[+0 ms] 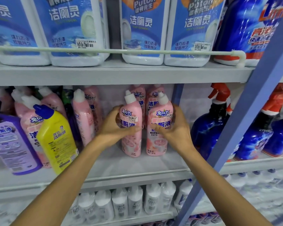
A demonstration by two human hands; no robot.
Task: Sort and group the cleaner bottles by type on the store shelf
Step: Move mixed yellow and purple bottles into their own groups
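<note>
Left grip: left hand (pixel 114 126) is curled round the left pink bottle (pixel 132 144).
Right grip: right hand (pixel 175 129) is curled round the right pink bottle (pixel 156 144).
Place: both are held side by side on the middle shelf (pixel 129 167), just before the rear pink bottles (pixel 151 98).
Risk: the rear pair could be toppled if the held pair is pushed back, as the bottles are tall and slim.
Axis: long axes are near vertical, with caps up and labels faced outward.

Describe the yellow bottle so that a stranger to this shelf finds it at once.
Look at the middle shelf, under the blue-labelled jugs. The yellow bottle stands at its front left, beside a purple bottle. Only it is yellow with a blue cap; its other neighbours are pink bottles.
</note>
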